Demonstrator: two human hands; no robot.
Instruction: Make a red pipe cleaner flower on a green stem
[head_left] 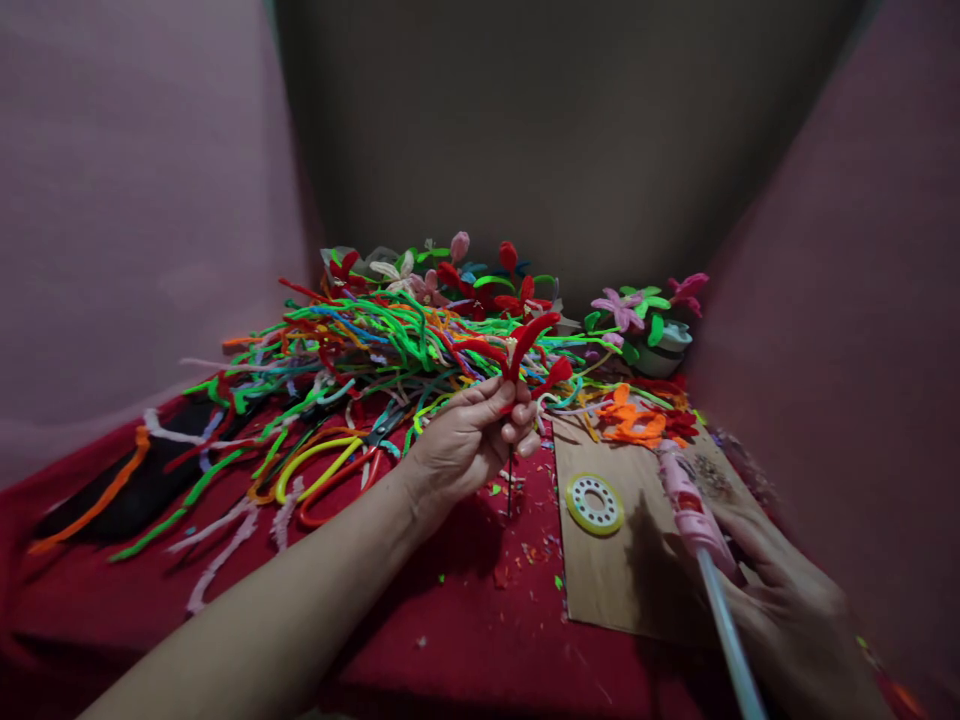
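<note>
My left hand [480, 430] pinches a red pipe-cleaner flower [534, 340] in mid-view. Its fuzzy petals spread above my fingers, pale bits show at its centre, and a thin dark stem hangs below. At the right, my right hand [780, 590] is wrapped round a pink glue gun [694, 510], whose nozzle end points away from me. A clear glue stick [726, 625] juts out of its back toward me. Beneath the gun lies a wooden board [600, 590] carrying a yellow-rimmed roll of tape [595, 504]. The flower and the glue gun are apart.
A large heap of coloured pipe cleaners [390, 335] covers the back of the red cloth [450, 640]. Scissors [337, 470] lie left of my left wrist. Orange fuzzy pieces [634, 418] rest at the board's far edge. Finished flowers [619, 308] stand behind.
</note>
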